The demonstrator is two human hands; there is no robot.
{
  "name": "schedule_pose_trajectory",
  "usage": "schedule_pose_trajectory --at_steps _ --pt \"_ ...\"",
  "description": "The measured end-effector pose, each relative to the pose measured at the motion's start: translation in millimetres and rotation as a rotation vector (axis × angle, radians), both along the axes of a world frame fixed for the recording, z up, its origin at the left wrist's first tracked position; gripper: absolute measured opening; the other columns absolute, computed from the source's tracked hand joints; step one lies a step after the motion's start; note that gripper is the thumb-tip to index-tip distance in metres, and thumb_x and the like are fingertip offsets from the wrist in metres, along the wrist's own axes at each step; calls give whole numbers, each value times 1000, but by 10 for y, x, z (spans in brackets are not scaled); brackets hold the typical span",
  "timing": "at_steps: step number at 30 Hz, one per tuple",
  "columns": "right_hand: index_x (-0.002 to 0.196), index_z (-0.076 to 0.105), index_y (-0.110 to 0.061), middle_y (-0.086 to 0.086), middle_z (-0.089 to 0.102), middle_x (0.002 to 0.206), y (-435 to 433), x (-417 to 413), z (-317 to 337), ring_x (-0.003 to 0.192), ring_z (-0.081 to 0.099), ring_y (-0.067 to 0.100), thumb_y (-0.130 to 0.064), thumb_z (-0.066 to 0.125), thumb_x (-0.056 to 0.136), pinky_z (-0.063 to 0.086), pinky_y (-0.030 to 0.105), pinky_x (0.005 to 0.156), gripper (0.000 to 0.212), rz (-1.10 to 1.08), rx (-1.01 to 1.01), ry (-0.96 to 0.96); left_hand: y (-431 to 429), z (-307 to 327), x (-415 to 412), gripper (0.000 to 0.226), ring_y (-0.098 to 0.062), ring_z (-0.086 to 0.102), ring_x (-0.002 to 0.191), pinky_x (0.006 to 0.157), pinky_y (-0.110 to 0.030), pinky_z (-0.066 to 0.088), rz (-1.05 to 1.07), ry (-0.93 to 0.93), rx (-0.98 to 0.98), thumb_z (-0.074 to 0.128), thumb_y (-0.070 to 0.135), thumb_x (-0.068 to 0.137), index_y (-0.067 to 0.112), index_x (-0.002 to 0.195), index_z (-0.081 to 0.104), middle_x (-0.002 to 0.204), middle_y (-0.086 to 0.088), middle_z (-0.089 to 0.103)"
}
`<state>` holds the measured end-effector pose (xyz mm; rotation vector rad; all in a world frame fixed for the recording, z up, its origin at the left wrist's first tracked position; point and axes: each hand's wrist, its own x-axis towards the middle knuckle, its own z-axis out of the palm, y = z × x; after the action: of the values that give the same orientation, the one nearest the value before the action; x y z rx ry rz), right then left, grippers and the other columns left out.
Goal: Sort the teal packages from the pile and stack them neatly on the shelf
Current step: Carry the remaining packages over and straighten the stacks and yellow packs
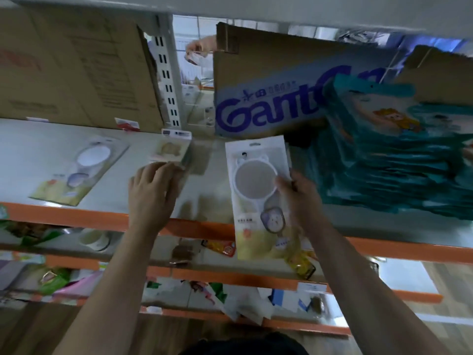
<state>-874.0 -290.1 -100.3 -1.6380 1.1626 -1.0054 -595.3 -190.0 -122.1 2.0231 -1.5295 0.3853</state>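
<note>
A tall stack of teal packages (399, 160) leans on the white shelf (30, 160) at the right, with a cartoon figure on the top one. My right hand (299, 198) pinches the right edge of a white and yellow package (258, 196) holding a round white strainer, lifted over the shelf's orange front edge. My left hand (151, 193) reaches onto the shelf, and its fingertips touch a small pale package (171, 149) with a tan shape on it.
A second strainer package (79, 170) lies flat on the shelf at left. Cardboard boxes stand behind: a plain brown one (76, 65) and one printed in blue letters (276, 98). Lower shelves (204, 275) hold mixed goods. Another person's hand (202, 46) shows behind the rack.
</note>
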Motion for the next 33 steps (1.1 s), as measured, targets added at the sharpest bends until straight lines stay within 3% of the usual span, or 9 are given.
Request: schedule_pose_trajectory --at_steps 6,10,14,18,22,29,33 --pt "111 59 -20 -3 66 99 -276 900 176 81 64 9 -36 62 91 52 29 67 25 -125 68 191 180 -148 497 51 -36 47 119 94 -48 39 31 72 81 38 42 99 9 135 50 130 -17 54" --pt "123 58 -18 -1 66 110 -478 1273 164 85 61 7 -23 64 91 45 21 60 33 -101 180 130 212 -248 552 65 -36 47 121 96 -49 38 11 145 131 27 52 96 8 140 44 132 -19 52" --pt "128 55 -14 7 63 120 -620 1550 52 102 62 20 -17 62 92 54 40 86 37 -99 203 219 205 -293 557 61 -33 49 117 94 -46 38 17 128 99 27 52 97 10 137 47 127 -17 56" --pt "129 53 -9 10 60 126 -696 1648 -58 115 57 27 -16 64 90 48 43 97 41 -161 95 407 188 -336 581 58 -30 48 116 93 -44 38 16 138 74 27 52 97 13 135 47 126 -14 57" --pt "128 51 -8 12 62 123 -737 1666 -141 111 59 30 -22 65 90 50 38 89 43 -175 53 577 169 -356 580 57 -29 48 116 92 -42 37 6 133 54 28 51 96 13 134 49 125 -13 57" --pt "120 55 -6 13 66 117 -740 1700 -217 105 63 30 -30 71 87 49 32 77 44 -202 -23 691 176 -359 576 56 -28 51 113 91 -39 37 2 157 24 28 48 96 12 131 52 123 -12 60" --pt "125 51 -7 13 64 119 -719 1734 -240 107 62 29 -30 76 82 37 27 67 54 -211 -78 672 177 -361 577 54 -27 51 111 89 -38 36 5 156 13 30 46 96 11 130 53 122 -12 60"
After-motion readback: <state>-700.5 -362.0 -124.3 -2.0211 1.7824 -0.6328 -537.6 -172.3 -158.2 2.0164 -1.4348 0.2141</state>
